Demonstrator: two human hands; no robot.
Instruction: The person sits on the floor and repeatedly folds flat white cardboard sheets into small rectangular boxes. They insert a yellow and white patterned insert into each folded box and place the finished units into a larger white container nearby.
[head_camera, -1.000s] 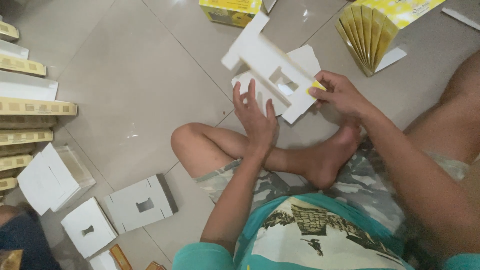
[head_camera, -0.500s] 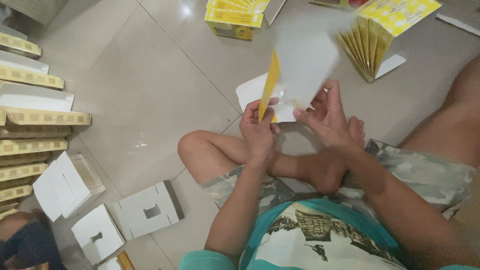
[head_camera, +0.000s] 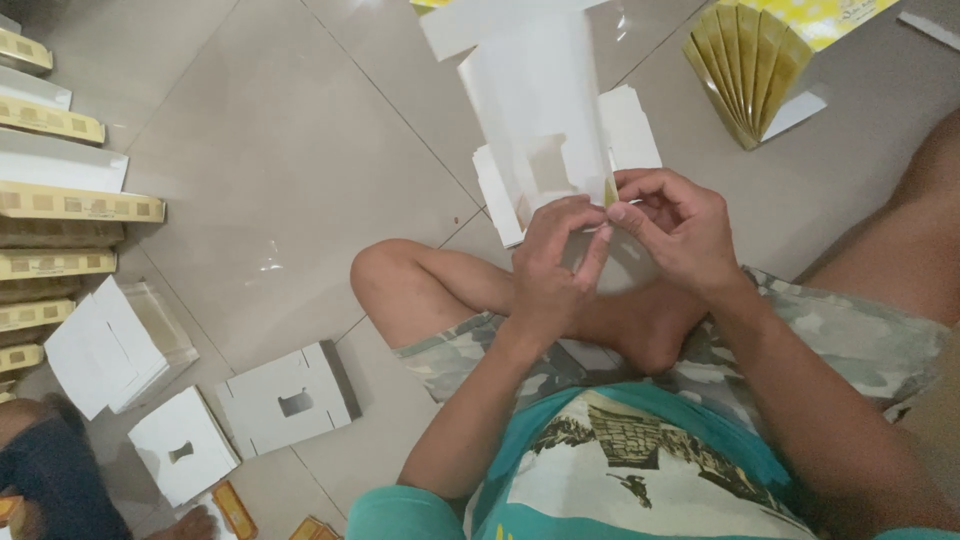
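I sit cross-legged on a tiled floor and hold a flat white cardboard box blank (head_camera: 545, 110) upright in front of me. It has a small window cut-out and side flaps. My left hand (head_camera: 552, 265) pinches its lower edge from the left. My right hand (head_camera: 675, 225) pinches the same lower edge from the right, fingertips touching those of the left. A thin yellow strip shows at the edge between my fingers.
A fanned stack of yellow folded cartons (head_camera: 750, 65) stands at the top right. Folded white boxes with cut-outs (head_camera: 285, 400) lie at the lower left. Rows of flat yellow-and-white cartons (head_camera: 60, 200) line the left edge. Another person's dark sleeve (head_camera: 50, 480) shows at the bottom left.
The box blank lay on the floor a second ago; I have lifted it, turned it upright and brought both hands together at its lower edge.
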